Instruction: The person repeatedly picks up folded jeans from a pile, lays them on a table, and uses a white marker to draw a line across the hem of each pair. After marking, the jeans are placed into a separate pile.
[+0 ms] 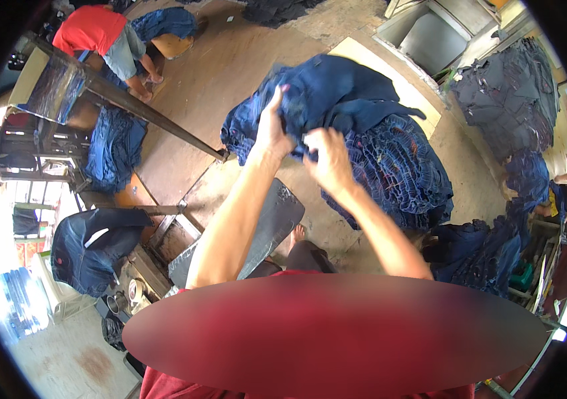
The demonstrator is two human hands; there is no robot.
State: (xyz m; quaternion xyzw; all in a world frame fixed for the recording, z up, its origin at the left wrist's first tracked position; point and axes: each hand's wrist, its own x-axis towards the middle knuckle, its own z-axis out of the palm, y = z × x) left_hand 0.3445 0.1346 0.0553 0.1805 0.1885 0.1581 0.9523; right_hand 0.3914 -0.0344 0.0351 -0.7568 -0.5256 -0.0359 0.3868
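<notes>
Dark blue denim bundle (336,93); another person's red shirt (90,28).

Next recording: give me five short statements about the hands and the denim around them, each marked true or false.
1. Both hands grip a dark blue denim piece. True.
2. The left hand rests flat on the floor. False: it is raised, holding the denim.
3. A stack of blue denim lies under the right hand. True.
4. The person in the red top touches the held denim. False: that person is far off, upper left.
5. The held fabric is white. False: dark blue.
</notes>
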